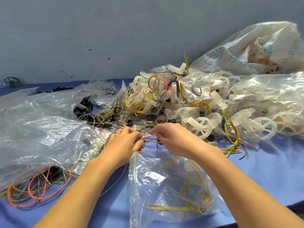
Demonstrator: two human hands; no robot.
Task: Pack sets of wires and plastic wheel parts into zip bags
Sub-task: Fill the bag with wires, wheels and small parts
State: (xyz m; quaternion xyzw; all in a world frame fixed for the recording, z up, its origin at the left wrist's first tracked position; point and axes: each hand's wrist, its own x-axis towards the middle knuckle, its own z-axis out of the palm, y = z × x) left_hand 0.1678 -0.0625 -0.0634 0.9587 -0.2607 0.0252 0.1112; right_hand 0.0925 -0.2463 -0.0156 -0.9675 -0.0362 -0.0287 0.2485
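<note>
Progress: many filled bags (195, 87) piled behind, loose wheels (201, 127) left | left hand (122, 142), right hand (172, 139): both pinch wires (148, 137) above bag (164, 183).

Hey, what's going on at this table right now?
A person is sorting parts on a blue table. Their left hand and right hand meet mid-table, both pinching a wire bundle of thin yellow and black strands. A clear bag holding yellow wires lies just in front, under the right wrist. Behind sits a heap of white plastic wheels and filled zip bags.
</note>
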